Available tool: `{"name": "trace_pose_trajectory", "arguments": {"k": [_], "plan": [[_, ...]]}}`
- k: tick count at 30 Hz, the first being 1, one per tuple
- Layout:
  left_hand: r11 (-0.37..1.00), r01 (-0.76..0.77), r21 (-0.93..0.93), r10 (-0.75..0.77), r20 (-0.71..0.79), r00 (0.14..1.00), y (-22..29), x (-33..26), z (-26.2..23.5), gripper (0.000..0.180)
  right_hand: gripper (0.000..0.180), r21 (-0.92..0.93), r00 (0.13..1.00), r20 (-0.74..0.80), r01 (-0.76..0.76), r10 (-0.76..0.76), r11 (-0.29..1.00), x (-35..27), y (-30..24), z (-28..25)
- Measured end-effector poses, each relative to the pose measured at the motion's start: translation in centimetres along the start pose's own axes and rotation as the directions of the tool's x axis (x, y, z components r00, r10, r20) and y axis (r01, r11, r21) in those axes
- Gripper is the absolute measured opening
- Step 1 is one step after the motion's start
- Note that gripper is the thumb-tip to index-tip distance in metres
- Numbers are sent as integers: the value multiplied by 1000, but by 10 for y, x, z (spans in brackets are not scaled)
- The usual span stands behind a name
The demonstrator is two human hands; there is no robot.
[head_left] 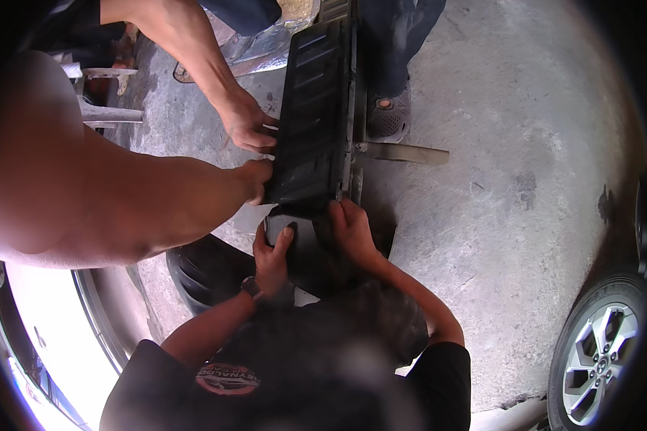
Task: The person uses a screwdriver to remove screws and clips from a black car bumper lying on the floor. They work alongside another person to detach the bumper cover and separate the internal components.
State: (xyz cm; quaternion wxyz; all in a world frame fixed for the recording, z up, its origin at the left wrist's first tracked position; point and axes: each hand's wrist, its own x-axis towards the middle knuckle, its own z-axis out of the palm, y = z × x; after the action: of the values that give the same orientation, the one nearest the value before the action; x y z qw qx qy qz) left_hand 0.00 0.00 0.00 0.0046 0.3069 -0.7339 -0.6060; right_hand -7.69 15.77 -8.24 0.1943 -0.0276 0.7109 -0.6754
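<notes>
A long black ribbed panel (310,108) runs away from me, and a black curved piece (305,241) sits at its near end. My left hand (272,257), with a dark wristband, grips that curved piece from its left side, thumb on top. Fingers bent, my right hand (351,224) is closed on its upper right edge, at the panel's corner; the fingertips are partly hidden. Another person's two hands touch the panel's left edge: one hand (255,179) close to mine, the other hand (248,128) farther up. A flat metal strip (410,153) juts out from the panel's right side.
A person's foot in a perforated clog (388,118) stands right of the panel. A silver sheet (266,52) and a pale plastic seat (108,113) lie at far left. A dark ribbed curved object (205,269) is left of me; a car wheel (602,359) stands at lower right on concrete.
</notes>
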Motion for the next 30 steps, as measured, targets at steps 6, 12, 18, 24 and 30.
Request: {"name": "trace_pose_trajectory", "arguments": {"k": [6, 12, 18, 24, 30], "plan": [[998, -49, 32, 49, -7, 999, -15, 5, -9, 53, 24, 403, 964, 170, -259, 206, 878, -16, -6, -12], [983, -38, -177, 39, 1, 999, -13, 8, -5, 45, 23, -5, 1000, 20, 9, -9, 1000, -12, -4, -17], [993, -53, -107, 54, 11, 998, -19, 14, -6, 42, 21, 150, 999, 16, 48, -51, 988, -22, 15, -9], [992, -68, -109, 69, 13, 998, -20, 13, -7, 40, 18, 120, 995, -65, 85, -77, 989, -12, -2, 5], [995, -39, -97, 42, 28, 999, -17, 11, -9, 41, 15, 116, 982, -138, 145, -128, 983, -8, -7, 9]]}}
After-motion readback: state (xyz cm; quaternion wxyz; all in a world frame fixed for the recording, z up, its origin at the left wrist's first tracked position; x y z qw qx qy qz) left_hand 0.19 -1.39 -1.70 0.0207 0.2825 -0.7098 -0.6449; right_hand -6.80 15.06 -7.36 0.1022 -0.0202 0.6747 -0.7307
